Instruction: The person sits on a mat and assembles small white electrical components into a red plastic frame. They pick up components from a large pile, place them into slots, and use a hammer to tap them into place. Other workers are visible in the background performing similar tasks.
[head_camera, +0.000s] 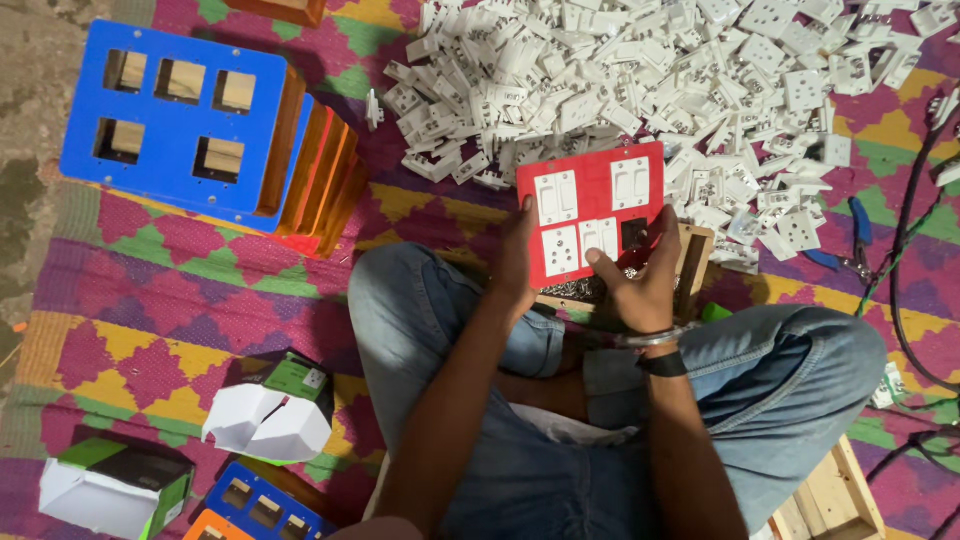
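head | red switch plate (592, 205) between both hands' fingers (598, 262)

Both forearms reach forward over crossed legs. The left hand (517, 262) lies flat, fingers extended. The right hand (640, 275) curls, thumb pressing.

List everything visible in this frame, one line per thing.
red panel: one, red with white switches, held centre
switch parts: large heap, white, top right
blue panel: one, blue, on stacked boxes, top left
cartons: two, white and green, lower left
pliers: one, blue-handled, right
wooden box: one, under the red panel
mat: one, multicoloured, underneath
left hand: on the panel's left edge
right hand: thumb on the panel's face
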